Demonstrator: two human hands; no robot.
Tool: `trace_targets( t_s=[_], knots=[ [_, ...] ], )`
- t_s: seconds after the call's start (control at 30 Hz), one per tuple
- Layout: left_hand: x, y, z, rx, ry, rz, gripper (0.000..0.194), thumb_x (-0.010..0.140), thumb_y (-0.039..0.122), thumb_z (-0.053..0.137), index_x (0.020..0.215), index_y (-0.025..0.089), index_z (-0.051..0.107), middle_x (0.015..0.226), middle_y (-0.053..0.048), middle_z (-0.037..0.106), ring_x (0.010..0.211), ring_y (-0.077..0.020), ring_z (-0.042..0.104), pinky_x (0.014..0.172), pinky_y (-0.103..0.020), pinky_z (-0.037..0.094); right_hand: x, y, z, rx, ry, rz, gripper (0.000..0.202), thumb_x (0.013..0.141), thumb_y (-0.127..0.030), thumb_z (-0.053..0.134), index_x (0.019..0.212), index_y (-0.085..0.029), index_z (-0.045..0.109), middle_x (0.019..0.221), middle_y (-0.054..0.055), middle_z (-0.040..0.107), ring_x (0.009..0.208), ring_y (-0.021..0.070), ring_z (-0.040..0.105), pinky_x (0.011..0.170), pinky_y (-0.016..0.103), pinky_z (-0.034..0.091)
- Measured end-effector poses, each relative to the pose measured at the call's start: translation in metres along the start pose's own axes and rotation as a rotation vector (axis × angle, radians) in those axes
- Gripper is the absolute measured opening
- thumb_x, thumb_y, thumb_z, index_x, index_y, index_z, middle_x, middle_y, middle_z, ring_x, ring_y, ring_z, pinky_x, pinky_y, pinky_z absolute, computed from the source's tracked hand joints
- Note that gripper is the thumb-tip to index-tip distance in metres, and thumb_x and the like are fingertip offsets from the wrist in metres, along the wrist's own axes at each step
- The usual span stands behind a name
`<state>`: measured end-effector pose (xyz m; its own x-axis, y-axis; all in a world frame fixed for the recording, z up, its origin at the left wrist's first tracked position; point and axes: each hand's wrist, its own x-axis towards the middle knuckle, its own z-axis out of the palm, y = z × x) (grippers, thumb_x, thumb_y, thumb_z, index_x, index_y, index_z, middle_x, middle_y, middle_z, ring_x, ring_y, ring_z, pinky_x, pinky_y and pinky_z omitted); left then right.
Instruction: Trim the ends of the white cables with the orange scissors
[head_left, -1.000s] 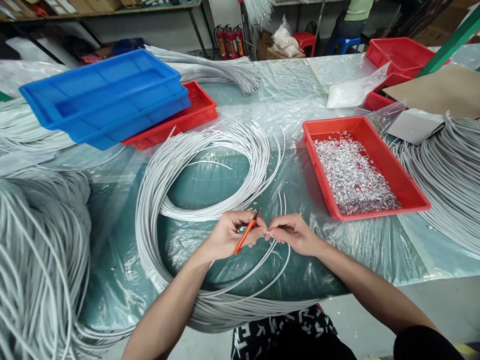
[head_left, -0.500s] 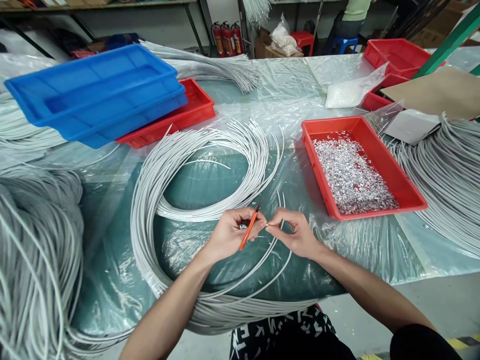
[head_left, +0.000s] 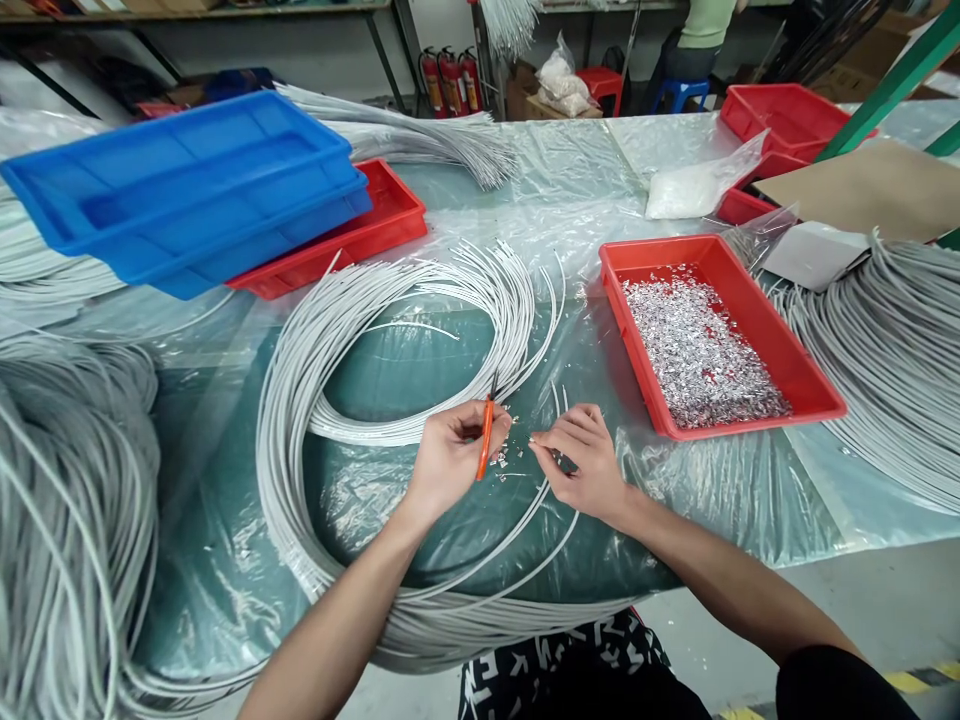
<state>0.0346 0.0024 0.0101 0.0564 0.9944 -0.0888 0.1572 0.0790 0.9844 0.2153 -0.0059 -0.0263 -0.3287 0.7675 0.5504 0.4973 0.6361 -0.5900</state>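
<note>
My left hand (head_left: 454, 450) is closed around a slim orange-handled tool (head_left: 486, 440) with a thin dark tip that points away from me. Its exact kind is hard to make out. My right hand (head_left: 581, 460) pinches a tiny light-coloured piece (head_left: 532, 441) between thumb and forefinger. Small metal pieces (head_left: 504, 458) lie scattered on the table between the hands. Two loose cable ends (head_left: 559, 395) stick up just behind my right hand. A large coil of pale grey cable (head_left: 289, 400) surrounds the spot where I work.
To the right, a red tray (head_left: 814, 375) holds many small shiny metal pieces. Blue trays (head_left: 225, 170) sit over another red tray (head_left: 397, 200) at the back left. Bundles of grey cable (head_left: 67, 520) lie left and right. A person (head_left: 705, 30) sits beyond the table.
My hands have moved apart, the left one shifting left with the orange tool, now more upright. Small metal pieces on the table between them have come into view.
</note>
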Motion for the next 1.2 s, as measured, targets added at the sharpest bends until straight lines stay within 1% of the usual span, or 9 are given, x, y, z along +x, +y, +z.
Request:
trace_targets(
  t_s=[0.17, 0.33, 0.6, 0.73, 0.83, 0.93, 1.0, 1.07, 1.2],
  knots=[
    [0.006, -0.002, -0.009, 0.153, 0.044, 0.046, 0.024, 0.08, 0.033, 0.066, 0.067, 0.013, 0.063, 0.053, 0.003, 0.052, 0.049, -0.0077, 0.043, 0.047, -0.019, 0.036, 0.003, 0.001, 0.0, 0.085, -0.006, 0.063, 0.019, 0.093, -0.018, 0.054, 0.075, -0.02, 0.058, 0.062, -0.001, 0.06, 0.062, 0.014, 0.051, 0.075, 0.034, 0.036],
    [0.011, -0.01, -0.016, 0.17, 0.049, 0.051, 0.026, 0.082, 0.036, 0.065, 0.072, 0.012, 0.065, 0.057, 0.002, 0.053, 0.053, -0.0083, 0.044, 0.051, -0.02, 0.037, 0.003, 0.006, 0.0, 0.122, -0.003, 0.122, 0.02, 0.095, -0.021, 0.053, 0.075, -0.019, 0.058, 0.064, -0.001, 0.06, 0.061, 0.0132, 0.051, 0.071, 0.031, 0.036],
    [0.018, -0.015, -0.02, 0.114, 0.091, 0.108, 0.028, 0.076, 0.039, 0.071, 0.071, 0.012, 0.064, 0.059, 0.003, 0.055, 0.054, -0.0083, 0.046, 0.052, -0.019, 0.038, 0.007, 0.009, 0.008, 0.064, 0.032, 0.094, 0.022, 0.097, -0.025, 0.051, 0.078, -0.019, 0.062, 0.065, 0.001, 0.06, 0.062, 0.0142, 0.051, 0.07, 0.031, 0.038],
    [0.021, -0.016, -0.022, 0.141, 0.136, 0.172, 0.03, 0.076, 0.041, 0.069, 0.067, 0.012, 0.064, 0.055, 0.002, 0.055, 0.05, -0.0089, 0.046, 0.049, -0.02, 0.037, 0.0, -0.007, -0.012, 0.146, 0.031, 0.174, 0.023, 0.096, -0.032, 0.053, 0.082, -0.019, 0.066, 0.069, 0.003, 0.064, 0.065, 0.0163, 0.056, 0.069, 0.032, 0.044],
    [0.022, -0.018, -0.022, 0.189, 0.166, 0.205, 0.028, 0.075, 0.039, 0.067, 0.065, 0.013, 0.064, 0.054, 0.002, 0.055, 0.05, -0.0092, 0.046, 0.049, -0.02, 0.036, -0.029, -0.032, -0.054, 0.291, 0.016, 0.344, 0.019, 0.094, -0.033, 0.059, 0.086, -0.02, 0.068, 0.072, 0.003, 0.068, 0.068, 0.0173, 0.061, 0.07, 0.032, 0.048],
    [0.021, -0.021, -0.021, 0.211, 0.175, 0.236, 0.026, 0.073, 0.036, 0.067, 0.061, 0.013, 0.062, 0.056, 0.001, 0.056, 0.052, -0.0096, 0.048, 0.052, -0.021, 0.038, -0.074, -0.056, -0.101, 0.443, 0.104, 0.57, 0.017, 0.09, -0.036, 0.065, 0.083, -0.021, 0.069, 0.069, 0.003, 0.069, 0.067, 0.0178, 0.063, 0.07, 0.033, 0.05],
    [0.022, -0.024, -0.02, 0.232, 0.203, 0.257, 0.024, 0.072, 0.035, 0.067, 0.063, 0.013, 0.064, 0.058, 0.0, 0.058, 0.053, -0.0107, 0.051, 0.052, -0.022, 0.04, -0.109, -0.069, -0.121, 0.627, 0.165, 0.745, 0.021, 0.089, -0.039, 0.067, 0.081, -0.02, 0.068, 0.069, 0.003, 0.068, 0.064, 0.0168, 0.062, 0.064, 0.031, 0.051],
    [0.024, -0.025, -0.019, 0.24, 0.225, 0.232, 0.023, 0.07, 0.035, 0.07, 0.069, 0.012, 0.067, 0.06, -0.001, 0.06, 0.052, -0.0119, 0.053, 0.05, -0.023, 0.041, -0.144, -0.076, -0.125, 0.807, 0.201, 0.926, 0.026, 0.086, -0.043, 0.07, 0.079, -0.018, 0.067, 0.069, 0.004, 0.068, 0.058, 0.0149, 0.06, 0.058, 0.029, 0.05],
    [0.024, -0.025, -0.017, 0.247, 0.227, 0.205, 0.024, 0.068, 0.035, 0.072, 0.073, 0.012, 0.07, 0.062, -0.002, 0.063, 0.051, -0.013, 0.055, 0.048, -0.023, 0.042, -0.203, -0.072, -0.099, 0.945, 0.221, 1.216, 0.036, 0.082, -0.051, 0.072, 0.081, -0.016, 0.065, 0.079, 0.007, 0.071, 0.054, 0.0124, 0.06, 0.052, 0.026, 0.049]
  ],
)
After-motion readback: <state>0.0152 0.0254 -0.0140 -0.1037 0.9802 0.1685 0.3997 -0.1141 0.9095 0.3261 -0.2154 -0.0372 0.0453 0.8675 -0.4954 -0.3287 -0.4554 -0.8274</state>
